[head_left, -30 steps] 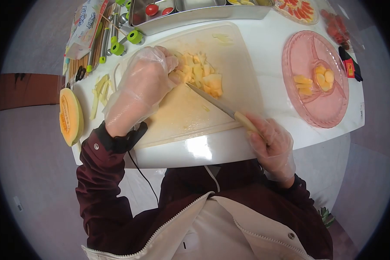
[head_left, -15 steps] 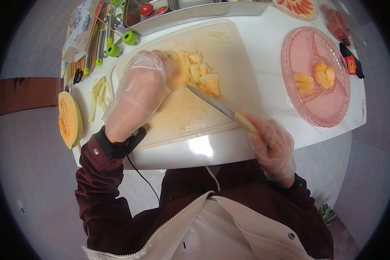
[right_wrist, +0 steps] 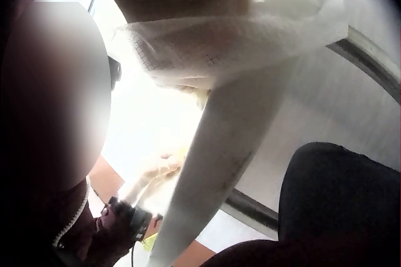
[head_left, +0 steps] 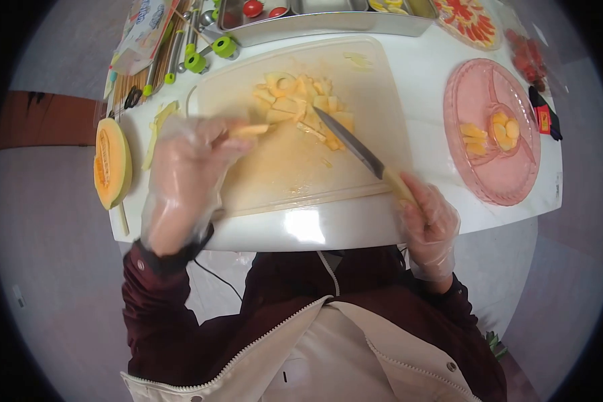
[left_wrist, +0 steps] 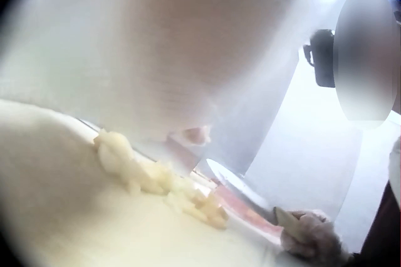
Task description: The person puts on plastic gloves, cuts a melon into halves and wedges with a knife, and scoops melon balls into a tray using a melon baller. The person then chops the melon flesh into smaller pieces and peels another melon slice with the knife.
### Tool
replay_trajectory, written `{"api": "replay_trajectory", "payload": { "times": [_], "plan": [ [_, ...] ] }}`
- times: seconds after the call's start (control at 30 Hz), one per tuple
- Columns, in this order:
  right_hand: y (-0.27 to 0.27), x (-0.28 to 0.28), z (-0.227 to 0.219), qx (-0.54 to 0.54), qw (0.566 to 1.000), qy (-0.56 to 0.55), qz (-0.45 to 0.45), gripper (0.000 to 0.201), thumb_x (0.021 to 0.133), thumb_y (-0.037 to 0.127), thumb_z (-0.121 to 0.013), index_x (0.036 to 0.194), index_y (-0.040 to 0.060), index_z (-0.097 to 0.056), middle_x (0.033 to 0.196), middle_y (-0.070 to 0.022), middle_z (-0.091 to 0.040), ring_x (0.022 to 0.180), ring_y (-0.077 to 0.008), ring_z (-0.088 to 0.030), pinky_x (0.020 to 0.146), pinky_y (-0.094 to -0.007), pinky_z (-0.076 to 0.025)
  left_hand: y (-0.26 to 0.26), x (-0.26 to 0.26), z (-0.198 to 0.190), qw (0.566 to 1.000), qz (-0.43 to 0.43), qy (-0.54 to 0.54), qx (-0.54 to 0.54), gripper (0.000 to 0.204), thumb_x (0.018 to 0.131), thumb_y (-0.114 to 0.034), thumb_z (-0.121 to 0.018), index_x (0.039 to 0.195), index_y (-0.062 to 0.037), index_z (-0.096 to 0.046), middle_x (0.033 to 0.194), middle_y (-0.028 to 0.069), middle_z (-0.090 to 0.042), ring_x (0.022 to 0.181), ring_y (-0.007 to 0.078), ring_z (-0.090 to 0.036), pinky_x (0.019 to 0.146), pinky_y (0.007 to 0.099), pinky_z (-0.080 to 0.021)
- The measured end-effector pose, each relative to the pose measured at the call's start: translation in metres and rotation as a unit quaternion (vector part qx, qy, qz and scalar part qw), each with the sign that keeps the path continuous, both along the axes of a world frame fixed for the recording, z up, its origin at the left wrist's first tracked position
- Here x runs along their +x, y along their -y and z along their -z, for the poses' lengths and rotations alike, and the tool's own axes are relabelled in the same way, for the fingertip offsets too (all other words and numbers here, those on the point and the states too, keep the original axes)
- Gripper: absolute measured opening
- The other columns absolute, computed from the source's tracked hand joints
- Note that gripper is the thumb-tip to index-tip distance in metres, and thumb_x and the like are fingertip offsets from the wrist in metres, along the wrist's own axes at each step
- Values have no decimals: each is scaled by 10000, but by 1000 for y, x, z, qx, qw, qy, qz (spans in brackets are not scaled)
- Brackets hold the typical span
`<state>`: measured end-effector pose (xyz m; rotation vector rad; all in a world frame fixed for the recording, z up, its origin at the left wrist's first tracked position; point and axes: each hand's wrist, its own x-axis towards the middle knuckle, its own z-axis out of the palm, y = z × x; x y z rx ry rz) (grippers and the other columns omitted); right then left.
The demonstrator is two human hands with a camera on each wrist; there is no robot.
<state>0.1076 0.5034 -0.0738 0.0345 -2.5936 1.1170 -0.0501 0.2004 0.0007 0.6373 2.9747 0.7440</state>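
Note:
My left hand point(head_left: 187, 174), in a clear plastic glove, pinches a slim melon piece point(head_left: 253, 129) above the left part of the cutting board point(head_left: 275, 181). Gloved too, my right hand point(head_left: 432, 231) grips a kitchen knife point(head_left: 362, 153) by its pale handle near the board's front right corner. The blade points away to the upper left, its tip at the pile of cut melon point(head_left: 285, 104). In the left wrist view the pile point(left_wrist: 150, 176) appears beyond the blurred glove, and the knife blade point(left_wrist: 238, 182) shows behind it.
A melon wedge point(head_left: 112, 164) with seeds lies at the left, near peel strips point(head_left: 157, 130). Green-capped tools point(head_left: 195, 62) and a metal container point(head_left: 328, 25) are at the back. To the right stands a pink divided plate point(head_left: 499, 187) holding melon pieces, with bagged strawberries point(head_left: 529, 60) behind.
My left hand has drawn back left from the melon pile, lifting one piece out. The knife tip has moved slightly up and right in view, over the pile.

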Motion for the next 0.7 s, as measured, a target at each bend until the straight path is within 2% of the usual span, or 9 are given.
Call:
{"api": "replay_trajectory", "payload": {
  "times": [0.03,0.1,0.17,0.23,0.3,0.43,0.5,0.6,0.7],
  "plan": [
    [0,0,0,-17,1000,-8,7,398,921,73,-680,1318,84,-684,897,-125,-666,783,-326,-661,714,-398,-531,8,16,4,1000,-5,0,0,333,853,-219,-852,1144,-66,-794,773,69,-657,731,180,-615,660,317,-495],
    [2,-3,1,-28,999,-21,13,387,921,64,-672,1308,79,-687,913,-133,-675,802,-335,-672,732,-394,-539,20,43,23,996,-74,-3,-48,348,850,-261,-844,1130,-60,-795,738,84,-654,704,232,-620,669,346,-517],
    [2,-3,1,-84,996,-11,20,422,916,47,-660,1337,74,-662,953,-143,-693,840,-352,-688,774,-390,-551,8,60,29,993,-92,-20,-76,363,831,-271,-852,1125,-66,-792,745,91,-661,696,258,-622,665,364,-524],
    [5,-3,-12,-59,998,5,12,458,912,41,-662,1368,79,-640,974,-148,-698,853,-360,-691,788,-395,-555,1,62,42,988,-112,-34,-101,379,811,-280,-860,1119,-71,-789,751,98,-667,688,284,-624,662,382,-532],
    [8,-1,-26,-38,999,27,3,495,907,35,-665,1398,85,-618,995,-152,-704,865,-368,-694,801,-400,-559,1,63,63,983,-97,-119,-102,375,794,-296,-858,1101,-93,-781,778,113,-682,740,314,-644,673,408,-539],
    [21,8,-42,-33,995,65,-71,589,894,7,-680,1463,110,-569,1019,-140,-703,879,-343,-699,787,-405,-563,10,72,62,988,-76,-119,-54,350,831,-351,-807,1036,-72,-752,820,131,-673,794,346,-631,690,451,-519],
    [31,6,-40,-49,990,86,-104,613,890,-4,-682,1478,120,-562,1017,-136,-701,875,-332,-699,773,-409,-562,17,77,55,991,-72,-109,-23,381,831,-316,-814,1125,-87,-739,902,117,-692,836,353,-634,734,457,-527],
    [43,1,-39,25,990,97,-103,634,896,-5,-687,1495,161,-564,937,-110,-681,799,-307,-680,720,-411,-551,27,82,63,988,-51,-146,3,364,819,-248,-824,1144,-104,-741,924,93,-703,815,336,-635,733,439,-530],
    [52,-5,-46,74,982,139,-107,572,847,4,-696,1403,129,-651,940,-106,-694,788,-320,-670,748,-380,-547,34,79,76,989,-22,-147,21,355,794,-153,-833,1135,-110,-742,949,88,-710,807,315,-642,720,414,-533]
  ]
}}
